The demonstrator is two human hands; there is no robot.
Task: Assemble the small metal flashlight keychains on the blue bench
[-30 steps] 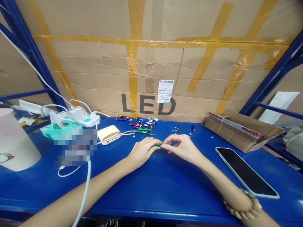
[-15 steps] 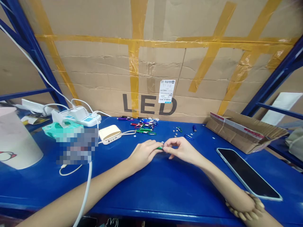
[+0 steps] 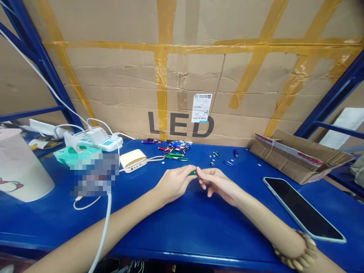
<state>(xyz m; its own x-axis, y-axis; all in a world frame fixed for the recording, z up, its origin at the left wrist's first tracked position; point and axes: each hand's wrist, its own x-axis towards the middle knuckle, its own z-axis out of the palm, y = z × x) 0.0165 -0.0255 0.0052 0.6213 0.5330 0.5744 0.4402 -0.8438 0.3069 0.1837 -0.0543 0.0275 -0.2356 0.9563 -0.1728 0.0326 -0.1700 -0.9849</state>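
Green keychain flashlight (image 3: 193,173) sits between my hands, about level with my fingertips. My left fingers (image 3: 186,171) close narrowly around one end of its barrel, and my right fingers (image 3: 200,176) pinch the other end. My left hand (image 3: 173,184) and right hand (image 3: 217,185) are above the blue painted tabletop (image 3: 196,231). No marking on the barrel can be read at this size.

Ahead of my fingers lies a loose group of metal flashlights (image 3: 173,147) in purple, red, blue and green, several with carabiner clips. Ahead and to the right are small silver discs (image 3: 212,157) and a blue carabiner (image 3: 229,163). Left of my fingers is a cream-and-gold power bank (image 3: 133,160) with a white cable. Right of them lies a smartphone (image 3: 303,208) in a pale blue case, its screen dark. Beyond my fingers, a corrugated cardboard carton (image 3: 182,87) with yellow tape bears large dark letters reading "LED" and a white barcode label (image 3: 201,108), its small print illegible.
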